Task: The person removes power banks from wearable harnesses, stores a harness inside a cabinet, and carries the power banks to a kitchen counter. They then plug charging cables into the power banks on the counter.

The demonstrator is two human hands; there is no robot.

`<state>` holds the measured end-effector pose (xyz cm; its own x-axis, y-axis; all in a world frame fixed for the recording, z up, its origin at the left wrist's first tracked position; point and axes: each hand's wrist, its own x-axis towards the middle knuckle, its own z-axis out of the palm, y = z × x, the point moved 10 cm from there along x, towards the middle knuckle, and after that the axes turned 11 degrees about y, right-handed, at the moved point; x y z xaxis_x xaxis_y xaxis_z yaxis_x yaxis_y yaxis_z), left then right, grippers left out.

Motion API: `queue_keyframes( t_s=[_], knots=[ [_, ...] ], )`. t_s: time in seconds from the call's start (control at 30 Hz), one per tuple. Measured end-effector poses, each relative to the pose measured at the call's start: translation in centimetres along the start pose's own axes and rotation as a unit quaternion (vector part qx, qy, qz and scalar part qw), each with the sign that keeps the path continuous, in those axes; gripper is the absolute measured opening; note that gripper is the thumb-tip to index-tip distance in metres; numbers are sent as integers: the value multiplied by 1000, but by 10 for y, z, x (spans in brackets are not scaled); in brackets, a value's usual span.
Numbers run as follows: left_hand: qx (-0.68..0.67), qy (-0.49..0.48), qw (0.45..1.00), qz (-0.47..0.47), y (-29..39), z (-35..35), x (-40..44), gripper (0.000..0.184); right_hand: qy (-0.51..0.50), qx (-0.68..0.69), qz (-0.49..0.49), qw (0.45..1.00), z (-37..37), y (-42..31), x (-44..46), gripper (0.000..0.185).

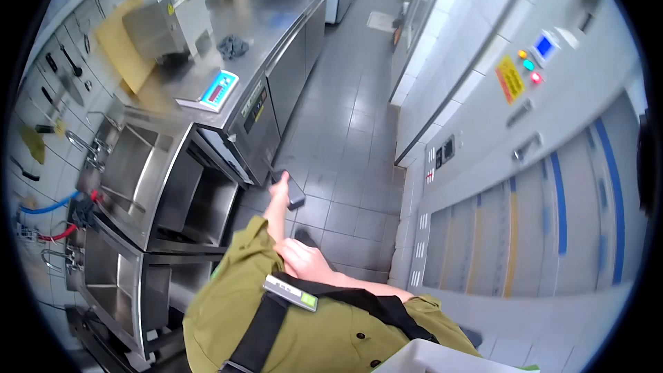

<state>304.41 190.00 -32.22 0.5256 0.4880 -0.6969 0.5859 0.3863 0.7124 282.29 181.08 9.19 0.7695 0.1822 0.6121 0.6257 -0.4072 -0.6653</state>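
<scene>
My left hand (280, 188) reaches forward low over the floor, its fingers closed round a dark, flat phone-like device (296, 197). Across my body, my right hand (304, 260) lies at the cuff of my olive green left sleeve (243, 252), fingers curled against the cloth; their tips are partly hidden. A black strap with a small silver clip-on device (291, 293) crosses the front of my shirt.
A steel counter (276, 0) on the left bears a blue-framed scale (219, 90), a dark cloth (233, 47) and a slicer-like machine. Steel sinks (135, 159) stand nearer. Grey floor tiles (338, 124) run ahead. A large control-panel cabinet (497, 138) lines the right.
</scene>
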Motion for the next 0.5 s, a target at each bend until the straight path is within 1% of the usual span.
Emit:
queue_keyframes(
  t_s=[0.07, 0.1, 0.13, 0.2, 0.27, 0.3, 0.33, 0.37, 0.4, 0.43, 0.47, 0.5],
  knots=[
    [102, 62, 993, 20, 37, 20, 30, 81, -44, 61, 6, 997, -6, 58, 36, 37],
    [140, 110, 984, 5, 53, 31, 33, 81, -117, 119, 77, 983, -5, 93, 56, 44],
    [173, 154, 973, -1, 74, 51, 28, 81, -140, 144, 107, 974, -13, 113, 87, 44],
    [196, 142, 970, 20, 102, 123, 53, 79, -155, 90, 124, 976, -15, 174, 140, 43],
    [216, 31, 976, 16, 122, 219, 78, 82, -117, 64, 131, 982, -29, 231, 194, 39],
    [257, 31, 965, 32, 157, 254, 44, 82, -135, 41, 181, 973, -42, 255, 220, 36],
    [303, 24, 950, 71, 175, 297, 46, 81, -89, 188, 278, 938, -57, 284, 241, 35],
    [333, 17, 937, 104, 200, 339, 37, 76, -39, 331, 365, 869, -71, 317, 259, 35],
    [359, -45, 929, 84, 217, 387, 29, 73, 12, 466, 435, 770, -84, 343, 276, 35],
    [320, -55, 942, 88, 220, 438, 49, 70, 53, 441, 404, 800, -104, 363, 296, 35],
    [265, -20, 960, 93, 230, 482, 62, 67, 84, 438, 390, 805, -118, 384, 312, 31],
    [118, -73, 990, 26, 214, 550, 99, 62, 94, 516, 438, 730, -119, 420, 322, 30]
  ],
)
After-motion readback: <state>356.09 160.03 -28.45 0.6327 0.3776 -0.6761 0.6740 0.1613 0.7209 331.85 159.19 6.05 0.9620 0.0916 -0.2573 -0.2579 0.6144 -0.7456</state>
